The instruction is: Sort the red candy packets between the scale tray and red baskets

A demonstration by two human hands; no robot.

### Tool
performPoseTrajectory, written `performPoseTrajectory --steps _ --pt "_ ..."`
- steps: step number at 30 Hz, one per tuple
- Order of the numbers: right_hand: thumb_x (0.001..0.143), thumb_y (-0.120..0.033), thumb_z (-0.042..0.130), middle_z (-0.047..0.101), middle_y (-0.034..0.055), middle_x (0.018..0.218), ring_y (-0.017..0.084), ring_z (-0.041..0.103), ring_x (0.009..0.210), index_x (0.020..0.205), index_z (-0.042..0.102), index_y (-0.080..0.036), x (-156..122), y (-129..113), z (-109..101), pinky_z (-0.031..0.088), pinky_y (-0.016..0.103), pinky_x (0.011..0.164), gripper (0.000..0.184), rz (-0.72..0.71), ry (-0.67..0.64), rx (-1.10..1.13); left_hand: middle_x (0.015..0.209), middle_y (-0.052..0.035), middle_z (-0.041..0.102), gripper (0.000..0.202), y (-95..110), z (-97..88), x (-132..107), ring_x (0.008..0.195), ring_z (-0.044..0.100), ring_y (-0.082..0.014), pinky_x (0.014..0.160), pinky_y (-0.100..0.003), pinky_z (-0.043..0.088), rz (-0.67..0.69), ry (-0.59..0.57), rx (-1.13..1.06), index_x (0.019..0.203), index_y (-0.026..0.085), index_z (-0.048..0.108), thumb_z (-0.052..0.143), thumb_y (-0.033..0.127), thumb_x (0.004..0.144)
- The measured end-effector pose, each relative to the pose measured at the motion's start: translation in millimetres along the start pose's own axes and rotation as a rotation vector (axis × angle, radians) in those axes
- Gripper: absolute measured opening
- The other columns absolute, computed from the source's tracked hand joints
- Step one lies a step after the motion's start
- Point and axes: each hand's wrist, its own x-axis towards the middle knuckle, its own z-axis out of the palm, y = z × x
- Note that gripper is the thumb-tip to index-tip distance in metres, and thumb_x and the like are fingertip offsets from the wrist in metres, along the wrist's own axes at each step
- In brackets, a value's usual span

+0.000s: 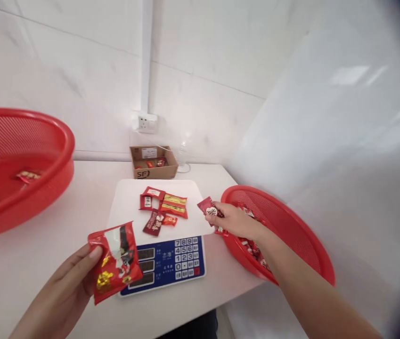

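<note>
My left hand (74, 287) is closed on the edge of a red printed packet (117, 261), held up in front of the scale's left end. Over the right edge of the white weighing pan (125, 202), my right hand (233, 219) pinches a small dark red sachet (209, 207). Another bit of red packaging shows just under those fingers; whether it is held I cannot tell. Several red packets lie on the pan, among them a red and yellow packet (174, 205) and a maroon sachet (153, 223). The blue keypad panel (167, 263) faces me, its left part hidden by the packet.
A large red basket (58, 165) with a few packets stands at the left. Another red basket (306, 240), holding many sachets, is at the right table edge beneath my right arm. Behind the scale sits an open cardboard box (157, 172) with packets. A wall socket (146, 123) is above it.
</note>
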Motion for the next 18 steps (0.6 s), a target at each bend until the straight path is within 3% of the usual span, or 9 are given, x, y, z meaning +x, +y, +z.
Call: performPoseTrajectory --steps 4,8,11,14,18 --pt "0.082 -0.045 0.054 0.062 0.0008 0.076 0.017 0.057 0.069 0.082 0.055 -0.019 25.7 -25.4 28.6 0.042 0.027 0.06 0.026 -0.082 -0.171 -0.063 0.101 -0.0016 0.073 0.044 4.2 -5.4 -8.9 0.094 0.067 -0.0282 0.077 -0.034 0.059 0.015 -0.044 -0.021 0.104 0.029 0.068 0.08 0.032 0.062" --pt "0.083 -0.046 0.052 0.063 0.0017 0.082 0.016 0.056 0.07 0.093 0.057 -0.019 46.5 -43.7 42.0 0.043 0.026 0.062 0.029 -0.171 -0.222 0.004 0.1 -0.0008 0.073 0.041 5.8 -17.5 -12.1 0.095 0.067 -0.028 0.078 -0.033 0.059 0.029 -0.018 -0.012 0.104 0.03 0.068 0.078 0.034 0.065" --pt "0.083 -0.049 0.052 0.064 0.0039 0.093 0.018 0.057 0.077 0.113 0.056 -0.022 55.5 -56.2 42.7 0.043 0.028 0.067 0.04 -0.181 -0.133 -0.025 0.097 -0.0009 0.074 0.044 8.8 -19.8 -14.9 0.093 0.067 -0.028 0.077 -0.034 0.058 0.04 -0.013 -0.005 0.105 0.029 0.068 0.078 0.037 0.064" --pt "0.084 -0.049 0.052 0.065 0.0049 0.089 0.019 0.059 0.075 0.129 0.047 -0.025 52.9 -63.5 37.3 0.042 0.029 0.067 0.052 -0.054 0.023 -0.126 0.094 -0.002 0.075 0.043 10.5 -19.8 -16.6 0.089 0.068 -0.0278 0.078 -0.036 0.058 0.049 -0.029 0.012 0.105 0.027 0.068 0.077 0.04 0.065" --pt "0.087 -0.047 0.047 0.063 0.0019 0.082 0.019 0.058 0.074 0.123 0.052 -0.027 21.3 -61.4 31.0 0.044 0.03 0.07 0.042 -0.05 0.101 -0.085 0.088 -0.004 0.075 0.041 5.5 -21.0 -15.7 0.086 0.068 -0.0292 0.075 -0.038 0.057 0.093 -0.007 0.101 0.098 0.025 0.07 0.076 0.046 0.063"
